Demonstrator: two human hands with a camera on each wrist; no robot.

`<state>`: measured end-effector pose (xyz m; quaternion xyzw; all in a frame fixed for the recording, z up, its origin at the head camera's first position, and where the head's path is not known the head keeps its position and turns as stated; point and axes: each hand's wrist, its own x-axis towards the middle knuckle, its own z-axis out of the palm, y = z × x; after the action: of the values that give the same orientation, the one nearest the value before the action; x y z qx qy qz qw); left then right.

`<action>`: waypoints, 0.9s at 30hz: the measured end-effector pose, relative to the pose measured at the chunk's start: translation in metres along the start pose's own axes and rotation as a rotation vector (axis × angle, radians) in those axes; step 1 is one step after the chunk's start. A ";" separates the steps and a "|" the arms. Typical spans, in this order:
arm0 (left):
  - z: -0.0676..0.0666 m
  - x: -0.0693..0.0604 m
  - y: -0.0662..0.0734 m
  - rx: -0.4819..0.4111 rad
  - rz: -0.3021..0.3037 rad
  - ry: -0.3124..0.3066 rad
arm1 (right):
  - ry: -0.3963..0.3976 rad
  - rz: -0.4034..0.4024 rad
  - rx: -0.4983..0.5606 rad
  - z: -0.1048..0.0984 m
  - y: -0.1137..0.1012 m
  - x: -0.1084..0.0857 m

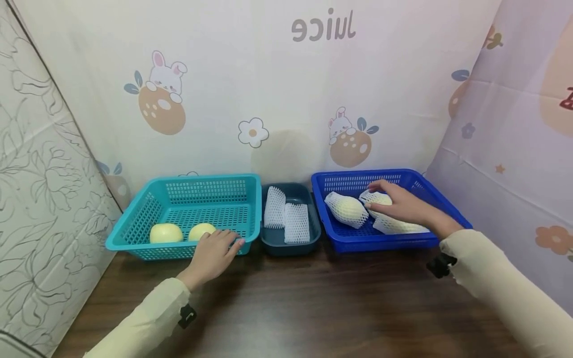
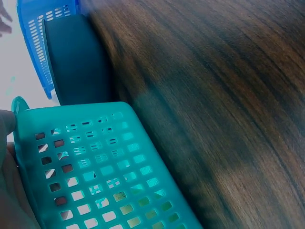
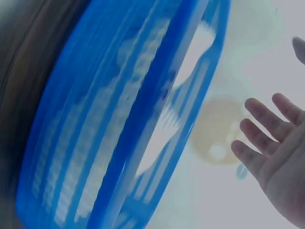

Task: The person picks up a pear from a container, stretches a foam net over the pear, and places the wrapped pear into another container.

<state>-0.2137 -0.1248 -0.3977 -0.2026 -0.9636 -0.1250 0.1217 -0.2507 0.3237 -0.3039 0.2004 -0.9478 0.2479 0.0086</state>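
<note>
My left hand (image 1: 214, 256) lies over the front rim of a teal perforated basket (image 1: 179, 246), fingers extended beside a pale yellow round fruit (image 1: 201, 230). A second pale yellow fruit (image 1: 166, 233) sits to its left. In the left wrist view, part of that hand (image 2: 10, 186) shows at the basket's edge. My right hand (image 1: 400, 203) hovers over a blue basket (image 1: 380, 242), fingers spread. Below and beside it lie several pale fruits in white foam nets, one netted fruit (image 1: 348, 210) on the left. The right wrist view shows the hand (image 3: 281, 157) with nothing in its fingers.
Between the baskets stands a dark teal tray (image 1: 291, 249) with two white foam nets, a left net (image 1: 274, 208) and a right net (image 1: 297, 223). Brown wooden tabletop (image 1: 286, 303) lies in front. A printed cloth (image 1: 286, 89) hangs behind.
</note>
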 end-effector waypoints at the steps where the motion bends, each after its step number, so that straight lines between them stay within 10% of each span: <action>1: 0.000 0.000 0.000 0.001 0.000 0.000 | 0.014 -0.018 0.002 0.005 -0.006 0.000; 14: 0.004 -0.001 0.000 0.015 -0.001 0.004 | 0.119 -0.106 -0.248 0.094 -0.039 -0.007; 27: 0.004 -0.002 0.000 0.045 0.037 0.060 | 0.154 -0.155 -0.422 0.123 -0.029 -0.001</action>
<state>-0.2121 -0.1241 -0.4023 -0.2137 -0.9582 -0.1072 0.1574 -0.2287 0.2427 -0.3985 0.2468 -0.9570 0.0574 0.1414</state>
